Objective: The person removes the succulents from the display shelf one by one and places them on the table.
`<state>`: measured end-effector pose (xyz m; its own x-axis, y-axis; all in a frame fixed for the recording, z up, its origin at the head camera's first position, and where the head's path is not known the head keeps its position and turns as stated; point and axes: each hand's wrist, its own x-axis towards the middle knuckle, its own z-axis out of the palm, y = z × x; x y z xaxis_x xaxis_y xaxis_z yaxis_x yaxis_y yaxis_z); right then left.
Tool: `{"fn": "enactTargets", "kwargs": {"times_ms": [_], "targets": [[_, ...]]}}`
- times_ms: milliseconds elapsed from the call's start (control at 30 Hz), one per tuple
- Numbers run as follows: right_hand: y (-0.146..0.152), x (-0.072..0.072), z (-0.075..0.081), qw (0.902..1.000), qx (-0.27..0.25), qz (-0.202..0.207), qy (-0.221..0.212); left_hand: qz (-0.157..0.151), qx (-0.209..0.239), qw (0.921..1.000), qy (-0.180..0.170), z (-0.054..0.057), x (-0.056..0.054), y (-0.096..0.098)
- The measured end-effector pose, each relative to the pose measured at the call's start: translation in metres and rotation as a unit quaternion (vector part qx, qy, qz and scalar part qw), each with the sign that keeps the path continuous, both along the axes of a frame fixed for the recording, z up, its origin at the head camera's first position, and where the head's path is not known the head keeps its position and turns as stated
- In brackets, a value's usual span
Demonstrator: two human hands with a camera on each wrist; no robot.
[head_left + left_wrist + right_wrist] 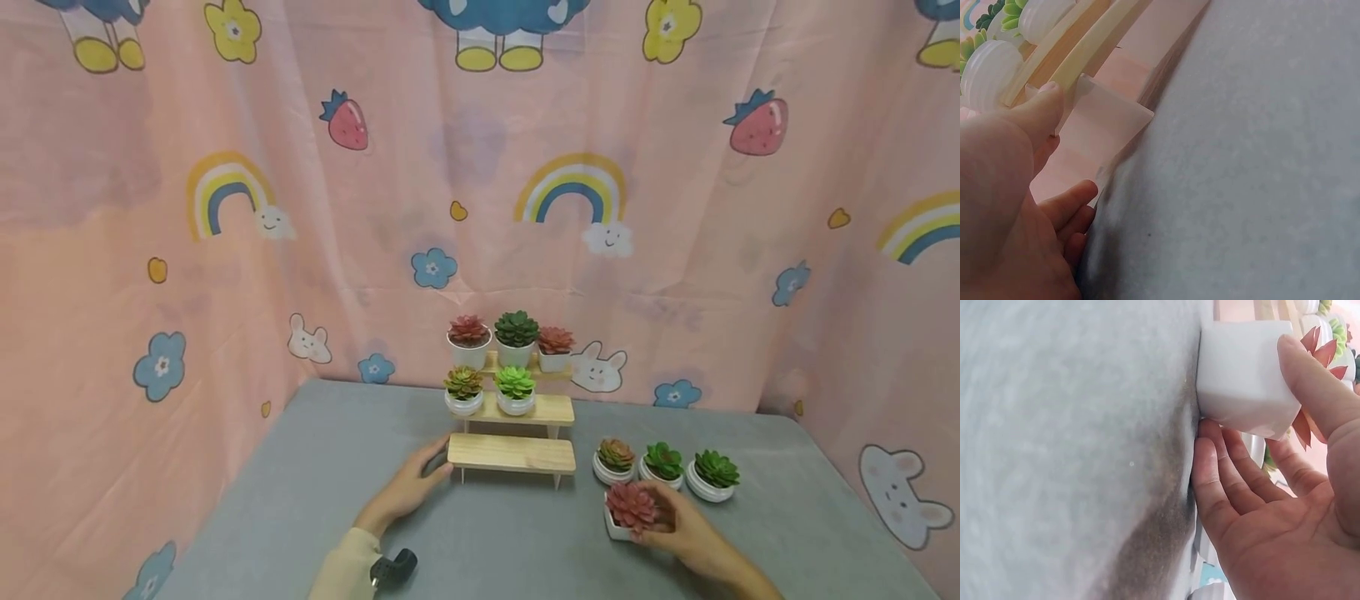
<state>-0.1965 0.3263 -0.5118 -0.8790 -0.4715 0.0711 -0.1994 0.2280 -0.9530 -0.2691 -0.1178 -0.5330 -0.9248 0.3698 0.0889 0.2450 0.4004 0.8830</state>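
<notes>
A red succulent in a square white pot is on the grey table at the right. My right hand holds it, the thumb against the rim and the fingers along its side; in the right wrist view the white pot touches the table. My left hand grips the left end of the lowest tier of a wooden step stand. The left thumb presses the tier's edge, and other fingers show below it. Nothing stands on this lowest tier.
The middle tier bears an orange-green succulent and a bright green one. On the top tier are two red succulents and a dark green one. Three more potted succulents stand behind my right hand. A printed pink cloth hangs behind.
</notes>
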Motion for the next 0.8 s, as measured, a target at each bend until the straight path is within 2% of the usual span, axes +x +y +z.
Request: {"fn": "enactTargets", "kwargs": {"times_ms": [267,500,667,800], "targets": [[-0.001,0.005,0.012,0.9962,0.07,-0.031,-0.041,-0.007,-0.001,1.0,0.002,-0.004,-0.003,-0.001],[0.002,0.007,0.029,0.9904,0.123,-0.061,-0.019,-0.007,0.0,0.9998,0.017,-0.003,-0.002,-0.003],[0.002,0.011,0.039,0.9883,0.13,-0.08,-0.01,-0.005,-0.003,1.0,0.007,-0.003,-0.001,-0.003],[0.0,0.014,0.048,0.9846,0.13,-0.116,0.01,-0.013,0.002,0.9999,0.012,-0.003,-0.001,-0.002]]}}
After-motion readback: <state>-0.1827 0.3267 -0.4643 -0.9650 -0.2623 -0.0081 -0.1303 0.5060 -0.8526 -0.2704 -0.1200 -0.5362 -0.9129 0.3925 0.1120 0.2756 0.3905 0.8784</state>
